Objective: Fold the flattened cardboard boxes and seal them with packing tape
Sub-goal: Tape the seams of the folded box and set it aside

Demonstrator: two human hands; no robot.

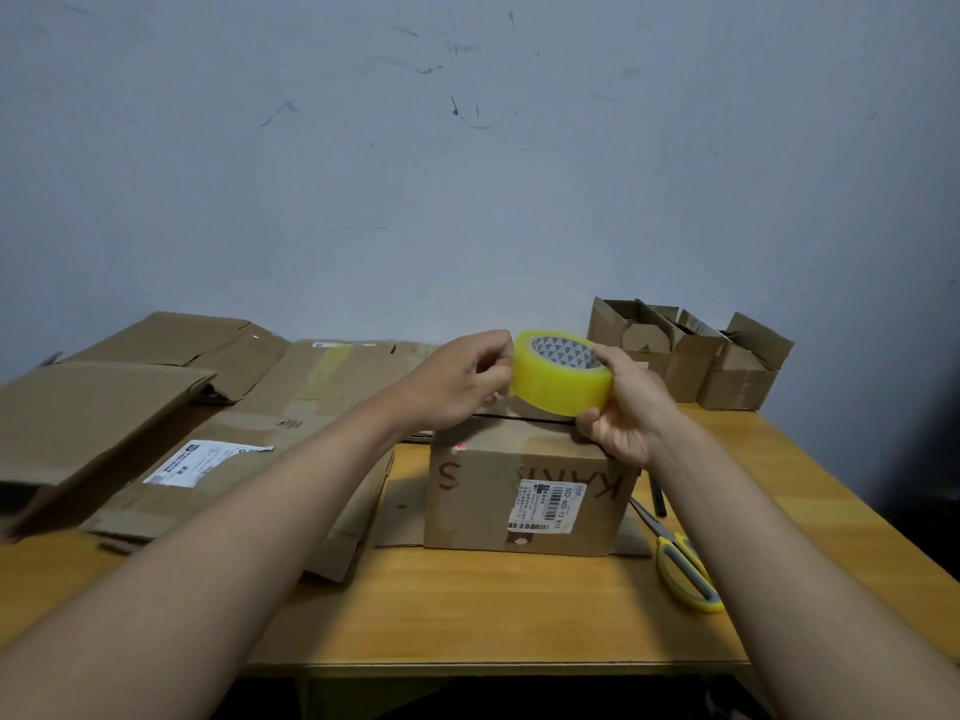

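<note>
A folded-up cardboard box (483, 506) with a white shipping label stands on the wooden table (467, 605), its top flaps closed. Just above its top hangs a yellowish roll of packing tape (558, 384). My right hand (626, 413) grips the roll from the right side, thumb underneath. My left hand (460, 381) pinches at the roll's left edge with thumb and fingertips; whether it holds the loose tape end I cannot tell. Several flattened cardboard boxes (218, 459) lie spread over the left half of the table.
Yellow-handled scissors (680, 563) lie on the table right of the box, under my right forearm. Assembled open boxes (691, 356) stand at the back right against the wall. A dark strip (658, 493) lies behind the scissors.
</note>
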